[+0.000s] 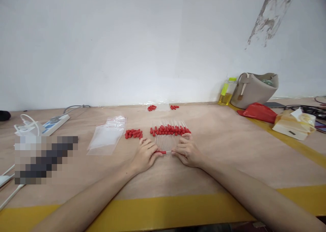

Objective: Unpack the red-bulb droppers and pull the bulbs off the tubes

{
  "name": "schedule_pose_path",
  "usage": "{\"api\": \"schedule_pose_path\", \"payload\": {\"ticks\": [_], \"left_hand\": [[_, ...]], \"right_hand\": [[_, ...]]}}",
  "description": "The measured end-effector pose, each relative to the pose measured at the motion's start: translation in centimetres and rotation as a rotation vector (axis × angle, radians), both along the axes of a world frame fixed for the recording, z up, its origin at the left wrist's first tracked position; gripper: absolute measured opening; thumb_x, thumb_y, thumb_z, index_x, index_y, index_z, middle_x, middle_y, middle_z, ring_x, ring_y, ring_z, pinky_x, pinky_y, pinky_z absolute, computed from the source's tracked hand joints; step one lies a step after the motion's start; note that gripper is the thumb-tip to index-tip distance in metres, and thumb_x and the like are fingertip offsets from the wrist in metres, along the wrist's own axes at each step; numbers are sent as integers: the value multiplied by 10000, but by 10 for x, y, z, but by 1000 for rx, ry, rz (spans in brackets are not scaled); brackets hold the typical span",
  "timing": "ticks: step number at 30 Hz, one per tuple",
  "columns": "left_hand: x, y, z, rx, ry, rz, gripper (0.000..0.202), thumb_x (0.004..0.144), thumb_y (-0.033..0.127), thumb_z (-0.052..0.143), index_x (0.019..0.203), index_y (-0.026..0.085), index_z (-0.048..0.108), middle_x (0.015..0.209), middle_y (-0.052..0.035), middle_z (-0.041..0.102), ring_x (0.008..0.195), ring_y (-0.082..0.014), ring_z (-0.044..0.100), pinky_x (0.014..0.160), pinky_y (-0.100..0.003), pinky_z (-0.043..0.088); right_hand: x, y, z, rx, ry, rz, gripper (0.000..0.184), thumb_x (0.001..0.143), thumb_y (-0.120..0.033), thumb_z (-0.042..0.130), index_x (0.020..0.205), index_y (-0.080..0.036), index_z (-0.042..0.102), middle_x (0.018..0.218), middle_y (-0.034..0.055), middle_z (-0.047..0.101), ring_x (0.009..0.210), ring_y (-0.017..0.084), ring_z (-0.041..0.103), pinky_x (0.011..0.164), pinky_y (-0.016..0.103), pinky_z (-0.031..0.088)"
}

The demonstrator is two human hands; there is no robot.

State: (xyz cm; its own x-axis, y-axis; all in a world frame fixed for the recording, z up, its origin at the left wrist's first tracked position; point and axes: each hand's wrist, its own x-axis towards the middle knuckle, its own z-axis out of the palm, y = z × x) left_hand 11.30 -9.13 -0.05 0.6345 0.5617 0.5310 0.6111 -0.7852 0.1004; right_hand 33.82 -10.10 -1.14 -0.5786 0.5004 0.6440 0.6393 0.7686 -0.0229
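- Fitting, I judge, a red bulb (161, 152) onto a clear tube (169, 152), between my hands.
- My left hand (145, 155): pinched closed on the bulb.
- My right hand (188, 153): pinched on the tube.
- Bulb-tipped tubes (169, 130): just beyond, between my hands; loose bulbs (133, 134): beyond my left.
- Next move likely calls for a straight, firm push.

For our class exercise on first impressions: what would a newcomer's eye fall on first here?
First, the bright red bulbs clustered among clear tubes near the middle of the table. Just in front, the left hand and right hand hold a red-ended tube between them. Then the scarred patch, high on the wall at right.
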Motion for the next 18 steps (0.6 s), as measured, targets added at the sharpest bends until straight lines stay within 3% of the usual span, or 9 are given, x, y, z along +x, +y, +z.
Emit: {"api": "schedule_pose_path", "payload": {"ticks": [18], "left_hand": [[-1, -4, 4, -67, -12, -58, 240, 864, 267, 404, 685, 186, 543, 655, -27, 558, 776, -183, 454, 766, -367, 319]], "right_hand": [[2, -3, -2, 17, -16, 31, 232, 859, -290, 432, 720, -208, 598, 547, -21, 538, 644, 124, 439, 848, 353, 249]]}}
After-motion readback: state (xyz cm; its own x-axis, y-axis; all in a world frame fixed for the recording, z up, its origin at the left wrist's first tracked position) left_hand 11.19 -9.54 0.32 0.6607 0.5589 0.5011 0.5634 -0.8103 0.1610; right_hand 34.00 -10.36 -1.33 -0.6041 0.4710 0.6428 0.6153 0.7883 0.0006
